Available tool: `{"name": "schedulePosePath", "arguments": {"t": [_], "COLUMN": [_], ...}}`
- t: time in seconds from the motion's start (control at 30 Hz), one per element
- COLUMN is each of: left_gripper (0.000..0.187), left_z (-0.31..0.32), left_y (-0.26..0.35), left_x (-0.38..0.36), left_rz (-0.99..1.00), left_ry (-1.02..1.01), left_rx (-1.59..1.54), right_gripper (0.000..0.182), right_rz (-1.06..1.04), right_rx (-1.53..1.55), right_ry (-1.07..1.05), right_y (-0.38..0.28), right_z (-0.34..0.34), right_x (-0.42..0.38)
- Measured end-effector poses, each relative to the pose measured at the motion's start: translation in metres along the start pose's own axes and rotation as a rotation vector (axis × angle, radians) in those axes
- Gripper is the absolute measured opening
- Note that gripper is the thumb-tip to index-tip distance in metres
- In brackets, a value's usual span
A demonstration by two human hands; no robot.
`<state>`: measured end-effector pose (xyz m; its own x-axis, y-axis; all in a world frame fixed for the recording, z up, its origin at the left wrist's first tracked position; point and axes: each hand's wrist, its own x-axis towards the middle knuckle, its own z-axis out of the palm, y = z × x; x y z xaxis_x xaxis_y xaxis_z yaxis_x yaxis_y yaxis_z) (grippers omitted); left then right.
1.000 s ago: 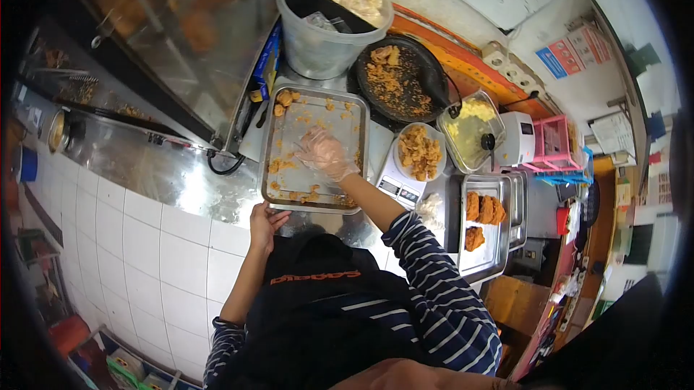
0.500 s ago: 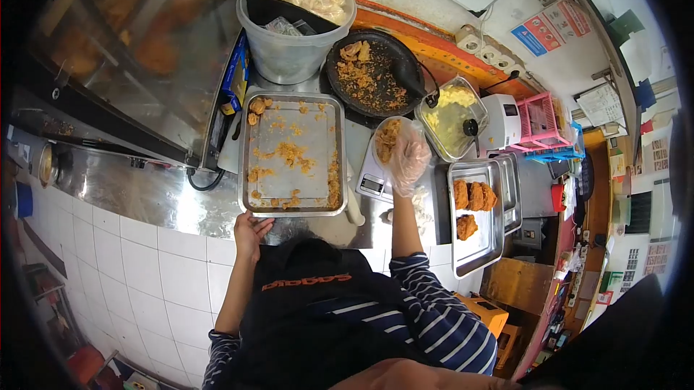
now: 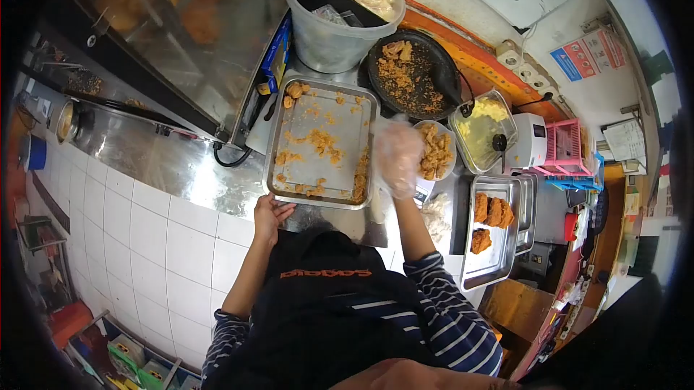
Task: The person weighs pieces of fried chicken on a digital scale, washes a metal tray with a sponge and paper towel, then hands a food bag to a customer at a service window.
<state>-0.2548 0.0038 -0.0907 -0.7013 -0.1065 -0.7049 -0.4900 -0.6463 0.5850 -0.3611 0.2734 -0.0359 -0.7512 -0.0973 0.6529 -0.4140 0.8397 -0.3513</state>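
My left hand (image 3: 272, 216) is at the front left corner of a metal tray (image 3: 318, 200), palm up, fingers loosely stretched out and the thumb at the rim. Orange-brown crumbs (image 3: 325, 143) lie scattered over the tray, with a few small fried pieces (image 3: 294, 91) in its far left corner. My right hand (image 3: 400, 159), in a clear plastic glove, is between the tray and a bowl of shredded fried bits (image 3: 435, 151). Motion smears its fingers. The bowl stands on a white kitchen scale (image 3: 423, 191), partly hidden behind the gloved hand.
Behind the tray stand a plastic bucket (image 3: 340, 46) and a black stone mortar (image 3: 412, 75) with crumbs. To the right are a glass dish (image 3: 483, 133) of yellow food, a metal tray (image 3: 486, 267) with several fried pieces, and a pink basket (image 3: 562, 146). A glass cabinet rises at left.
My gloved right hand has moved left from over the bowl toward the tray, uncovering the bowl's contents. My left hand stays at the tray corner. The whole view has shifted slightly.
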Motion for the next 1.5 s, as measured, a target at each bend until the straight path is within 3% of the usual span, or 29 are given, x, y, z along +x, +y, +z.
{"name": "schedulePosePath", "arguments": {"t": [0.07,0.13,0.17,0.23,0.27,0.33,0.37,0.43,0.63,0.87,0.93,0.97,1.03,1.17,1.37,1.43,1.47,1.5], "left_gripper": [0.029,0.029,0.029,0.020,0.020,0.019,0.019,0.021,0.027,0.030,0.030,0.030,0.028,0.020,0.017,0.017,0.017,0.018], "left_z": [0.001,-0.001,-0.003,-0.004,-0.004,-0.003,-0.002,-0.001,0.000,0.002,0.000,0.000,0.000,0.002,0.002,0.004,0.005,0.005], "left_y": [0.001,-0.001,-0.002,-0.004,-0.005,-0.006,-0.006,-0.005,-0.003,0.003,0.000,-0.001,-0.002,-0.004,-0.003,0.000,0.002,0.004], "left_x": [-0.003,-0.001,0.000,0.003,0.004,0.003,0.002,0.000,-0.001,-0.001,0.000,0.002,0.003,-0.002,-0.002,-0.004,-0.005,-0.006], "left_rz": [-0.003,-0.003,-0.005,0.012,0.020,0.032,0.031,0.015,0.008,0.003,-0.004,-0.011,-0.016,0.022,0.014,0.010,0.025,0.041], "left_ry": [0.006,0.002,-0.008,0.005,-0.007,-0.008,0.001,0.013,-0.010,-0.023,-0.028,-0.036,-0.042,0.011,0.019,-0.003,0.005,0.015], "left_rx": [0.070,0.065,0.064,-0.016,-0.017,-0.021,-0.029,-0.060,-0.060,-0.063,-0.069,-0.070,-0.079,-0.075,-0.098,-0.089,-0.082,-0.077], "right_gripper": [0.021,0.017,0.017,0.018,0.018,0.017,0.017,0.019,0.014,0.016,0.015,0.015,0.016,0.018,0.013,0.009,0.009,0.008], "right_rz": [-0.068,-0.335,-0.342,-0.042,-0.053,-0.053,-0.057,-0.333,-0.468,-0.370,-0.303,-0.299,-0.258,-0.256,-0.267,-0.146,-0.137,-0.144], "right_rx": [0.002,0.103,0.114,0.127,0.134,0.476,0.481,0.292,0.286,0.450,0.418,0.414,0.445,0.371,0.328,0.379,0.358,0.061], "right_ry": [-0.269,-0.291,-0.293,-0.712,-0.713,-0.264,-0.274,-0.609,-0.705,-0.563,-0.789,-0.788,-0.679,-0.737,-0.612,-0.546,-0.538,-0.553], "right_y": [-0.018,-0.036,-0.043,-0.055,-0.059,-0.073,-0.081,-0.099,-0.120,-0.072,-0.065,-0.070,-0.086,-0.110,-0.098,-0.087,-0.084,-0.077], "right_z": [0.041,0.080,0.092,0.111,0.125,0.140,0.139,0.129,0.111,0.085,0.064,0.059,0.050,0.050,0.056,0.060,0.046,0.028], "right_x": [-0.003,0.003,0.007,0.012,0.006,-0.005,-0.006,-0.001,-0.015,0.006,0.003,-0.004,-0.021,-0.041,-0.063,-0.059,-0.042,-0.023]}}
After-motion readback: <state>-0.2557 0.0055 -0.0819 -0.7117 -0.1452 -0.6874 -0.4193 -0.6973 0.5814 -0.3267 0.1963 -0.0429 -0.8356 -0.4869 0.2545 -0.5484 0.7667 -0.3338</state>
